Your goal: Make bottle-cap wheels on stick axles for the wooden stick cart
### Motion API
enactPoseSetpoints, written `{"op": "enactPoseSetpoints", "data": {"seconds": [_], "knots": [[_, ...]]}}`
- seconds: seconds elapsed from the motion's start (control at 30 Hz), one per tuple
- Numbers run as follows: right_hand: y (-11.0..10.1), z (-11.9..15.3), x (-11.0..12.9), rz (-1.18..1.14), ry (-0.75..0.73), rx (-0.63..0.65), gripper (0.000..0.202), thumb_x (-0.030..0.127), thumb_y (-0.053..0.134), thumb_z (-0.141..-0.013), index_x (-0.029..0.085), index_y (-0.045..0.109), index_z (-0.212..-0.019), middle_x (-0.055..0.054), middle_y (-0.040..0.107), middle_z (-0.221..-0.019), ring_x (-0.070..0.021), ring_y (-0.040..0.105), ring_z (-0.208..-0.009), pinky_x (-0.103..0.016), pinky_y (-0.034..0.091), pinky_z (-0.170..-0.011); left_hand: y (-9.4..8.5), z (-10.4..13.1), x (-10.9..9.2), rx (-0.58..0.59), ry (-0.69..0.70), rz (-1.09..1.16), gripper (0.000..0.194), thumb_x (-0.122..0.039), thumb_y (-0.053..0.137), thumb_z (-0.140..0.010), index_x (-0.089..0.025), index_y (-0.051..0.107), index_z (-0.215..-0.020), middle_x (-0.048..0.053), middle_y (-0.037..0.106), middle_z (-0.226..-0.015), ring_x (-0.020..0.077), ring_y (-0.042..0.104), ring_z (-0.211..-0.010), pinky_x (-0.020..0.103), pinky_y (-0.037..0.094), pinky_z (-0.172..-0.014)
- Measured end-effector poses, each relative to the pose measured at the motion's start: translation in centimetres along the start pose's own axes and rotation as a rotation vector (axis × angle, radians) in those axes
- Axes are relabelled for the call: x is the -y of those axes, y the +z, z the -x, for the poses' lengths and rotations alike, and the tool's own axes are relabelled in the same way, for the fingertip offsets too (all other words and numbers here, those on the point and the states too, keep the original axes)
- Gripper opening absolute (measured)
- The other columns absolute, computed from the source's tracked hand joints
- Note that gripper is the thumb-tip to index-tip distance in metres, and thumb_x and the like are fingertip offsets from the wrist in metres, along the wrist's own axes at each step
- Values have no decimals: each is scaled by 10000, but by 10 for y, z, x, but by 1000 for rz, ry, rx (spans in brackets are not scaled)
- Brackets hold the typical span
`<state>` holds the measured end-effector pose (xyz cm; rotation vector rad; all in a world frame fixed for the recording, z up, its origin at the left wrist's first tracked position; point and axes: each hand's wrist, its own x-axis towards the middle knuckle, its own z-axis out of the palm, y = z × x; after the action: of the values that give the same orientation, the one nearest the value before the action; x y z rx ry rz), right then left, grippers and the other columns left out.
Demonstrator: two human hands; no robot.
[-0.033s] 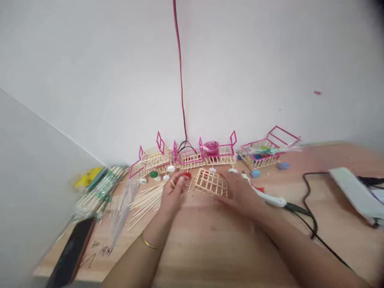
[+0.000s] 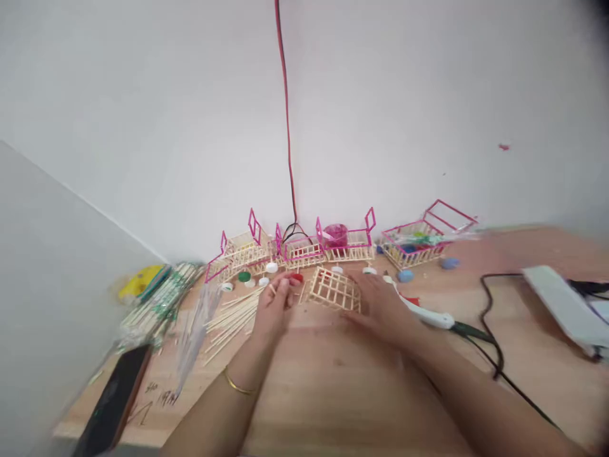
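Stick lattice: the pale stick lattice (image 2: 335,293) was on or just above the wooden table (image 2: 323,393), between the two hands, its farther-left end tipped toward the wall.
Long axis: it ran mostly left to right, slanting nearer the person toward the right.
Nearer hand: the right hand (image 2: 385,311) was nearer, at the lattice's right end, with fingers on the far side and thumb on the near side; blur hid whether they clamped it or only steadied it.
Left hand: the left hand (image 2: 271,311) was apart from the right and left of the lattice, a short gap between; its thumb and fingers seemed pinched on a thin stick (image 2: 273,290).
Near the left fingers: a red cap (image 2: 297,278) was just beyond, and loose sticks (image 2: 233,324) were fanned out to the left.
Beyond the right hand: a white-handled tool (image 2: 431,317) was near the right wrist.
Back row: pink-trimmed baskets (image 2: 349,254) were along the wall (image 2: 380,127).
Change from earlier frame: the left thumb and fingertips had drawn in slightly; the lattice and right hand looked unmoved.
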<state>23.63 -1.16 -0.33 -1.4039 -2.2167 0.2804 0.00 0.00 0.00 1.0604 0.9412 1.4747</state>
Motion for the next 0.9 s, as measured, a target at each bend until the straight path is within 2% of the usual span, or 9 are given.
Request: {"op": "enactPoseSetpoints", "data": {"seconds": [0.13, 0.2, 0.27, 0.37, 0.43, 0.5, 0.57, 0.73, 0.9], "knots": [[3, 1, -1, 17, 7, -13, 684, 395, 619, -805, 177, 361, -1400, -151, 534, -1300, -349, 451, -1195, -531, 367, -980, 3, -3, -2, 37, -89, 196, 587, -673, 504, -785, -140, 641, -988, 20, 603, -723, 26, 284, -420, 180, 209, -417], [4, 2, -1, 23, -16, -41, 677, 407, 628, -796, 202, 374, -1389, -143, 512, -1325, -346, 452, -1200, -535, 366, -979, 3, -3, -2, 45, -107, 208, 645, -715, 436, -789, -140, 633, -1005, 16, 583, -715, 35, 284, -432, 185, 224, -430], [4, 3, -1, 24, -43, -75, 685, 441, 636, -786, 224, 379, -1382, -142, 474, -1363, -347, 434, -1224, -539, 357, -987, 0, -2, -2, 43, -73, 90, 615, -690, 413, -819, -149, 626, -1020, 7, 568, -718, 42, 281, -438, 195, 235, -440], [1, 3, 0, 5, -77, -117, 698, 484, 615, -800, 229, 350, -1394, -150, 449, -1373, -337, 421, -1240, -522, 368, -988, -5, 1, -1, 37, 30, -301, 484, -579, 429, -875, -165, 629, -1026, -2, 555, -694, 72, 354, -475, 218, 296, -486], [0, 2, 1, -10, -95, -154, 687, 495, 596, -816, 224, 340, -1392, -157, 455, -1358, -331, 423, -1237, -512, 377, -987, -9, 1, 0, 54, 112, -582, 409, -501, 436, -899, -169, 634, -1032, 4, 561, -684, 114, 465, -578, 244, 375, -593], [-1, 2, 2, -19, -114, -192, 666, 494, 588, -825, 226, 342, -1383, -157, 465, -1342, -329, 429, -1227, -513, 378, -988, -11, 1, 2, 79, 157, -761, 356, -435, 445, -905, -170, 632, -1053, 21, 594, -725, 157, 542, -717, 283, 414, -727], [-1, 2, 3, -22, -136, -208, 648, 481, 586, -832, 228, 345, -1378, -153, 469, -1334, -326, 433, -1220, -513, 374, -994, -13, -2, 5, 88, 159, -818, 338, -392, 449, -900, -167, 626, -1079, 47, 636, -820, 186, 576, -829, 316, 425, -809], [-2, 2, 4, -19, -162, -212, 625, 467, 569, -850, 205, 350, -1373, -159, 473, -1323, -314, 439, -1211, -504, 376, -999, -18, -9, 14, 72, 152, -794, 329, -327, 431, -896, -168, 631, -1104, 90, 661, -1070, 216, 579, -1043, 359, 416, -933], [-5, 2, 6, -33, -176, -216, 595, 463, 553, -865, 198, 363, -1363, -160, 494, -1301, -307, 457, -1192, -493, 393, -983, -23, -12, 22, 50, 170, -784, 308, -309, 502, -859, -181, 632, -1107, 91, 648, -1148, 218, 575, -1078, 374, 405, -973]]}}
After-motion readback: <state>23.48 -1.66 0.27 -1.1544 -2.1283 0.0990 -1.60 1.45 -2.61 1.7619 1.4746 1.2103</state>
